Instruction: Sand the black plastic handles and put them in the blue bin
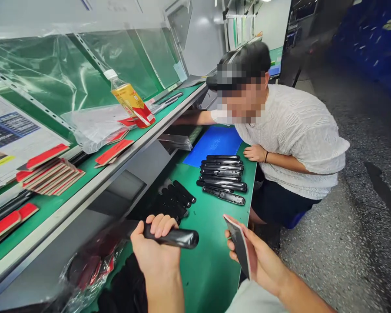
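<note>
My left hand (155,256) grips a glossy black elongated bar (176,237), possibly a moulded handle, whose rounded end points right. My right hand (257,261) holds a flat dark strip (238,245) with a pale edge, upright between fingers and thumb. Both hands are above a green bench mat (208,269). Beyond them, a row of black bars (174,200) lies close together, partly in shadow. Further along, a stack of similar black parts (222,176) lies side by side on the mat, next to a blue mat (213,145).
A seated co-worker (289,139) in a white top leans at the bench's far side, one hand (254,153) on its edge. A shelf (94,174) overhead holds red-backed strips (50,176) and a bottle (130,100). A plastic bag (91,269) lies lower left.
</note>
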A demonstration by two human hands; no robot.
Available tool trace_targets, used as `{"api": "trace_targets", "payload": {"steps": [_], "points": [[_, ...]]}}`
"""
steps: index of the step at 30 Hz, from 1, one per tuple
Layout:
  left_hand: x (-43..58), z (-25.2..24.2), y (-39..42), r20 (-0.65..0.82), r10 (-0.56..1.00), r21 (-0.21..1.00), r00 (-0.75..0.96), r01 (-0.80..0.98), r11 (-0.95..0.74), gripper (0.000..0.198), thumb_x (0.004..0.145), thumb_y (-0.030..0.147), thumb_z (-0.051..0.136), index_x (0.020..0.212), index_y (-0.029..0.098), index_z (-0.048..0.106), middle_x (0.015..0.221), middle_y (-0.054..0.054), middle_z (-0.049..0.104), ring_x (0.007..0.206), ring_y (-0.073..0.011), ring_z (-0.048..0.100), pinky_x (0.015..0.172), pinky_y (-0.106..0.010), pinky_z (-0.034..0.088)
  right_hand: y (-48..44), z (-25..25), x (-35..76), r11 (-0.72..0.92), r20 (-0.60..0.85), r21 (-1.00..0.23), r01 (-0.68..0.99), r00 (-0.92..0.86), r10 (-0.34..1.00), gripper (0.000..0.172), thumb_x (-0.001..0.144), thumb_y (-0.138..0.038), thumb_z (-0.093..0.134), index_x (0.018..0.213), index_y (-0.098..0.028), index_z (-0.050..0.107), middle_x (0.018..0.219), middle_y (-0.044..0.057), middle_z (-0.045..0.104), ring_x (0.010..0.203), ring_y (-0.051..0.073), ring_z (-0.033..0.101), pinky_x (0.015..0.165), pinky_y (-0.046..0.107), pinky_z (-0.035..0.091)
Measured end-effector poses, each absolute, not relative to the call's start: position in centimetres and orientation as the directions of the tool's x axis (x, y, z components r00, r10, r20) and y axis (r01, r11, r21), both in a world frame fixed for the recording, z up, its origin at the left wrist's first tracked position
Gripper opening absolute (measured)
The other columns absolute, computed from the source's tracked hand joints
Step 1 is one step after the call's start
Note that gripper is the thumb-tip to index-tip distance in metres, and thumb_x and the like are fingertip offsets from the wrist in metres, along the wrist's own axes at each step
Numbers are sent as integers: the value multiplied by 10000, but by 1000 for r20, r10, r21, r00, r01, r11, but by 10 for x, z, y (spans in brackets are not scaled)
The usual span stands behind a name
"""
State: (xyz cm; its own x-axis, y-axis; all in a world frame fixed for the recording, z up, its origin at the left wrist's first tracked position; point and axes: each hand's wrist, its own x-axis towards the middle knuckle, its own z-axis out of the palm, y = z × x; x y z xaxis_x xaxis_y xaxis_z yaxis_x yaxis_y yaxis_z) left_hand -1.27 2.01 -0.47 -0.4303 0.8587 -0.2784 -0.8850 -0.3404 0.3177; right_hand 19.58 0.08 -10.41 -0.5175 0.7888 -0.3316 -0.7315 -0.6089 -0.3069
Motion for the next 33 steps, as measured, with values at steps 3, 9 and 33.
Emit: {"api": "trace_targets", "payload": {"steps": [3,9,33], "points": [[0,3,26,-273,833,335,-480,-860,-386,127,755,158,449,752,219,338,573,89,279,427,-63,318,412,-203,334,-7,-100,191,-615,-281,-329,-717,-547,789,527,772,-394,813,1225,-183,645,859,-3,592,706,80,521,642,190,451],[13,8,27,-277,801,374,-531,-828,-419,147,776,142,434,731,219,318,561,89,314,425,-54,329,418,-189,335,-7,-82,184,-482,-152,-524,-702,-480,864,464,675,-399,884,996,-199,615,743,-53,553,624,54,491,567,154,421],[63,23,14,-146,624,647,-768,-551,-527,181,864,147,467,703,193,399,647,71,301,536,-71,339,523,-202,373,17,-68,151,482,433,-852,-204,241,868,474,697,-391,865,819,-258,426,790,-47,364,737,163,386,673,297,325]]}}
